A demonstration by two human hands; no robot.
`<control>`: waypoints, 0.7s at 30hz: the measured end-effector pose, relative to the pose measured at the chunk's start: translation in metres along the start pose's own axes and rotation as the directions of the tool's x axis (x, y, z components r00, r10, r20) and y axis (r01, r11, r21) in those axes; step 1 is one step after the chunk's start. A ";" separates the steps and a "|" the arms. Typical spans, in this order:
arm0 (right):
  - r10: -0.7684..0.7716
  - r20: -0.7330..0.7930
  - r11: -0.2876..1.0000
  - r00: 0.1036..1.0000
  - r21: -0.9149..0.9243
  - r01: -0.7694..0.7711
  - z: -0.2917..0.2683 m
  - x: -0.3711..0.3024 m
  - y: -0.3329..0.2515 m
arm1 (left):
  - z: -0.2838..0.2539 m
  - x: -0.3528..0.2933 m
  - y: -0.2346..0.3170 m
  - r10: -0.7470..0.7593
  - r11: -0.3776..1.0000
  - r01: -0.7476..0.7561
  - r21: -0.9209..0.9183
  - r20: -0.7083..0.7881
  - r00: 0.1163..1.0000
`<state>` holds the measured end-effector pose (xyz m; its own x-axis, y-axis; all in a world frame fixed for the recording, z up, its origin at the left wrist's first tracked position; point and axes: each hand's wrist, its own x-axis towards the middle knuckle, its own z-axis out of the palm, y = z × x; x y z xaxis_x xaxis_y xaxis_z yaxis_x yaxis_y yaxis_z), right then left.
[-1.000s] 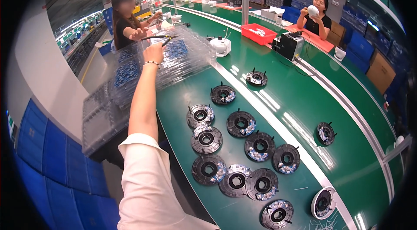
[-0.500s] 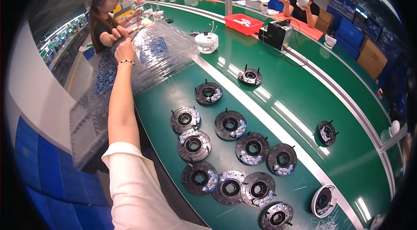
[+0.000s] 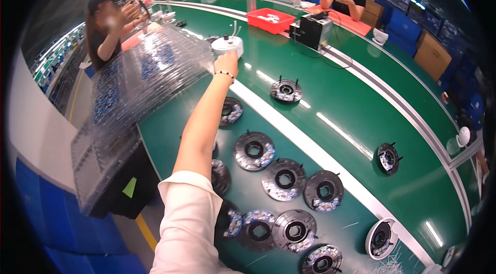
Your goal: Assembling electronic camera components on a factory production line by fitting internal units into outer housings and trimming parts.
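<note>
My left arm stretches up the middle of the head view, in a white sleeve. My left hand [image 3: 226, 64], with a beaded bracelet at the wrist, overlaps the near lower side of a rounded white device [image 3: 228, 45] with thin upright wires. Its back faces me and the fingers are hidden, so I cannot tell whether it grips the device. Below the arm lie several round black discs with blue-and-white circuit boards, including a disc [image 3: 254, 150] beside my forearm. My forearm and sleeve partly cover others. My right hand is out of view.
Clear plastic trays [image 3: 150, 85] with blue boards lean along the left edge of the green table [image 3: 330, 98]. Beyond are a red bin [image 3: 270, 19] and a black-and-silver box [image 3: 311, 32]. A white shell [image 3: 381, 238] sits at lower right. Co-workers sit at left and back.
My left hand has moved right, from beside the left co-worker's hand over the trays to the white device. The view has shifted, and my forearm now covers some discs.
</note>
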<state>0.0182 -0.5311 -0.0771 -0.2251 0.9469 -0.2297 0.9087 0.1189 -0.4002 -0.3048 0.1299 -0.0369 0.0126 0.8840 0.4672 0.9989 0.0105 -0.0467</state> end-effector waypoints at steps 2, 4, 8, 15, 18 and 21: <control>0.021 -0.017 1.000 1.000 -0.022 -0.021 0.008 -0.001 0.001 | 0.028 0.013 0.013 -0.093 0.994 0.093 -0.063 0.005 0.996; 0.041 -0.033 0.993 0.999 -0.106 -0.044 0.018 -0.009 0.003 | 0.039 0.020 0.045 -0.129 0.947 0.144 -0.287 0.072 0.989; 0.049 0.008 0.994 0.999 -0.094 -0.048 0.007 -0.009 0.013 | 0.105 0.064 -0.016 0.246 0.950 -0.209 -0.230 0.146 0.958; 0.014 0.019 0.998 1.000 -0.056 -0.013 -0.010 -0.002 0.024 | 0.109 0.048 -0.069 -0.054 0.966 0.034 -0.257 -0.072 0.996; 0.015 0.011 0.993 1.000 -0.114 -0.014 0.004 -0.005 0.019 | 0.103 0.059 -0.057 0.326 0.931 -0.357 -0.072 -0.273 0.905; -0.014 -0.040 0.954 0.999 -0.300 0.001 0.024 -0.031 0.015 | 0.099 0.057 0.022 0.124 0.987 -0.114 -0.112 0.082 0.989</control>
<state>0.0307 -0.5655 -0.0975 -0.2233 0.9563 -0.1889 0.9721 0.2040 -0.1161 -0.2863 0.2270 -0.0988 0.1321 0.9139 0.3840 0.9898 -0.1427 -0.0008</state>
